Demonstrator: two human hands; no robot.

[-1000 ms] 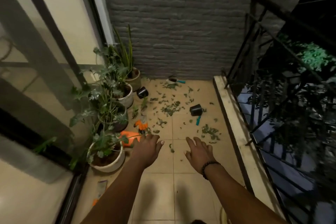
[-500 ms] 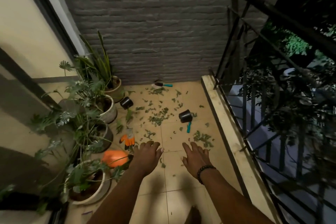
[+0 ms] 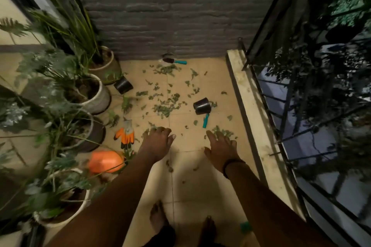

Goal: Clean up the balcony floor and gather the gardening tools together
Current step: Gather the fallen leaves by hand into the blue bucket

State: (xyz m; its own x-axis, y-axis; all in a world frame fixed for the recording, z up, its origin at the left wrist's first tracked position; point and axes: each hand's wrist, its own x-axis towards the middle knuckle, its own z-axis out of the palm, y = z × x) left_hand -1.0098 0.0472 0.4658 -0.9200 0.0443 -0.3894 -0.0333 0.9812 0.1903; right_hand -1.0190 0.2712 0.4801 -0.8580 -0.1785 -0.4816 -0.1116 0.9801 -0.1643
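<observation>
Potted plants: a row of round glazed pots (image 3: 100, 96) with leafy green plants stands along my left edge, blurred; each pot sits close beside the next
Orange object: a smooth rounded orange plastic thing (image 3: 105, 161) lies on the tiles between the nearest pots and my left forearm; I cannot tell what it is
Gloves: a pair of grey fabric gardening gloves with orange rubbery fingers (image 3: 125, 135) lies flat just left of my left hand, fingertips pointing toward me
Left hand: my left hand (image 3: 157, 139) is stretched forward palm down, fingers relaxed and lightly spread, holding nothing; loose leaves lie just past its fingertips
Left pot: a small black plastic nursery pot (image 3: 123, 85) lies tipped on its side beside the glazed pots, well beyond my left hand
Leaves: scattered dry green leaf clippings (image 3: 164, 106) litter the beige floor tiles (image 3: 188, 168) between my hands and the grey brick wall (image 3: 160, 16)
Trowel: a small dark-bladed trowel with a teal handle (image 3: 174, 61) lies at the foot of the wall, far ahead
Right pot: a second black plastic pot (image 3: 201, 105) lies on its side ahead of my right hand; a teal-handled tool (image 3: 205, 120) lies touching or just below it
Right hand: my right hand (image 3: 220, 146), a dark band at the wrist, is open, palm down, fingers straight; its fingertips overlap a small leaf pile
Railing: black metal bars (image 3: 281, 106) rise from a pale concrete kerb on my right
</observation>
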